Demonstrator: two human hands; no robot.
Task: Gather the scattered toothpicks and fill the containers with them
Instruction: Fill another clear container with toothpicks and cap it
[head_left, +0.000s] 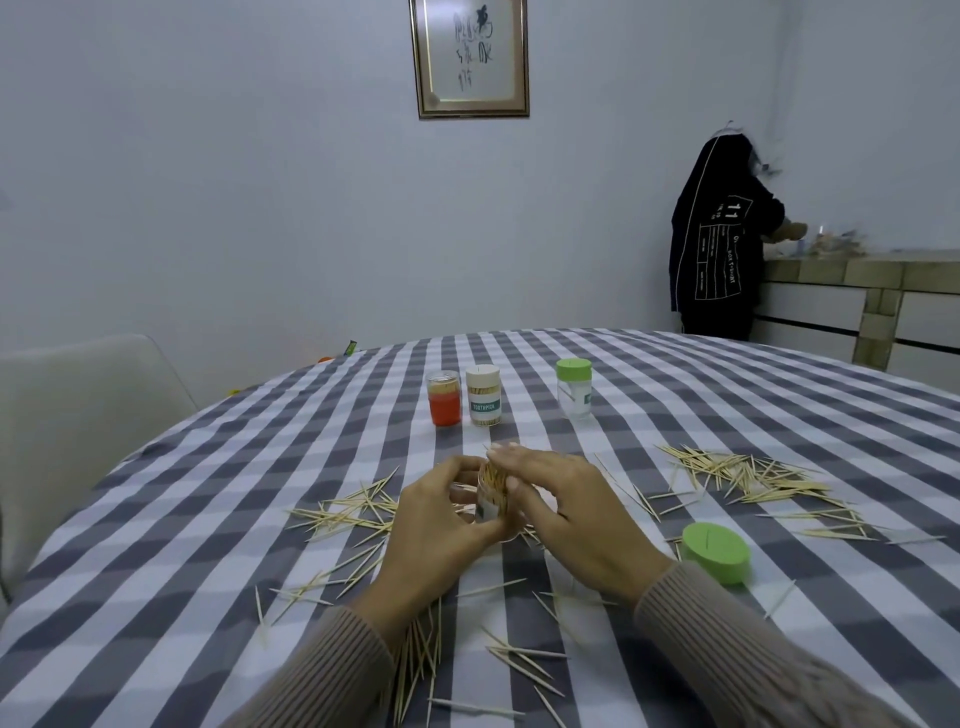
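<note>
From the head view, my left hand (441, 512) curls round the side of a small clear plastic toothpick container (492, 493), tilted and already packed with pale wooden toothpicks. My right hand (563, 501) lies over its mouth with fingers fairly straight, fingertips (501, 453) pressing on the tips.

The container looks light, stiff and smooth, so I judge it could slip; holding it round the lower wall seems safest.

Its round green plastic lid (716, 552) lies apart, to the right on the grey-and-white checked tablecloth (727, 395).

Loose toothpicks (753, 475) lie scattered right, left and near my sleeves. They are thin, light and springy with sharp ends; I would pinch bundles mid-length.

Farther back stand an orange-filled clear jar (443, 399), a white-capped labelled toothpick jar (483, 396) and a green-capped clear jar (574, 388).
</note>
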